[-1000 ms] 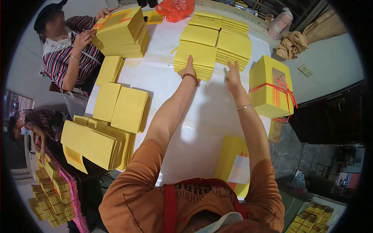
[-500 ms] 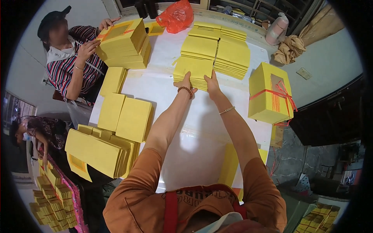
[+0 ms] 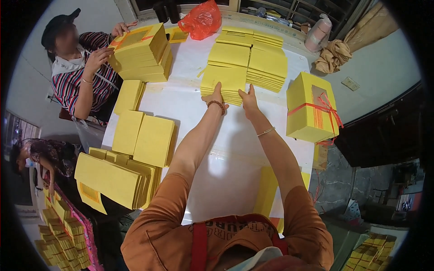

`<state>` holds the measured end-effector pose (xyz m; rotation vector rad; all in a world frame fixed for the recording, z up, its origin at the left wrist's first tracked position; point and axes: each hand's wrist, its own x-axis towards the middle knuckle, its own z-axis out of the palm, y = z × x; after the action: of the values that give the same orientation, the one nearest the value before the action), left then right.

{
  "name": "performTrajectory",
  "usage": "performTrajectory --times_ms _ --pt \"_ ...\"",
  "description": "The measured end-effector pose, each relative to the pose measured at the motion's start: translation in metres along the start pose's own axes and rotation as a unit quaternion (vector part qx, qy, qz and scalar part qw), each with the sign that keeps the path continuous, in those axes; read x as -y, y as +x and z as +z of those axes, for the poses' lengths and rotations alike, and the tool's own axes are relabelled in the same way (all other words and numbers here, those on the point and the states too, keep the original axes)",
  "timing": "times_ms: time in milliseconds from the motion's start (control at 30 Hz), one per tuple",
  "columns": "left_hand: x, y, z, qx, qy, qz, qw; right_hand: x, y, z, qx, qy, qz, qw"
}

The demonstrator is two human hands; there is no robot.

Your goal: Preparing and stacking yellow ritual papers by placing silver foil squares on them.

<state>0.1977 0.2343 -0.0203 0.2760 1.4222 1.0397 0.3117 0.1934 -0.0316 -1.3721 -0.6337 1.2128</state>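
Note:
A block of yellow paper stacks lies at the far middle of the white-topped table, set in two columns. My left hand (image 3: 217, 97) grips the front edge of the nearest left stack (image 3: 224, 77), thumb on top and fingers low along its side. Just off that stack's right front corner is my right hand (image 3: 249, 100); its thumb and forefinger are apart with nothing between them. Behind its fingertips lies the right-hand stack (image 3: 267, 65). A narrow gap separates the two front stacks.
A yellow bundle tied with red string (image 3: 312, 108) stands at the table's right. More yellow stacks (image 3: 156, 140) line the left side. At the far left a person in stripes (image 3: 86, 77) holds a tall yellow pile (image 3: 144, 52). A red plastic bag (image 3: 201, 20) lies at the back.
My right hand has drawn slightly right, off the near stack's corner, and its fingers have parted from the paper. My left hand keeps its hold. The whole view has shifted a little.

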Motion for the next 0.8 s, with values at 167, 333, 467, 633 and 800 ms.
performTrajectory --times_ms 167,333,467,633,800 --pt "-0.002 0.010 -0.006 -0.006 0.012 0.004 1.000 0.024 -0.043 -0.012 0.032 -0.078 0.014 0.996" --pt "0.000 0.005 -0.015 0.077 -0.002 -0.057 0.995 0.049 -0.118 -0.069 0.162 -0.084 0.052 0.982" --pt "0.010 0.011 -0.039 0.074 -0.035 -0.054 0.995 0.066 -0.192 -0.117 0.187 -0.117 0.038 0.975" --pt "0.074 -0.042 -0.074 0.284 -0.029 -0.059 0.957 0.059 -0.265 -0.187 0.071 -0.070 0.003 0.995" --pt "0.164 -0.140 -0.142 0.404 0.103 -0.030 0.908 0.005 -0.321 -0.250 -0.047 0.066 -0.112 0.990"
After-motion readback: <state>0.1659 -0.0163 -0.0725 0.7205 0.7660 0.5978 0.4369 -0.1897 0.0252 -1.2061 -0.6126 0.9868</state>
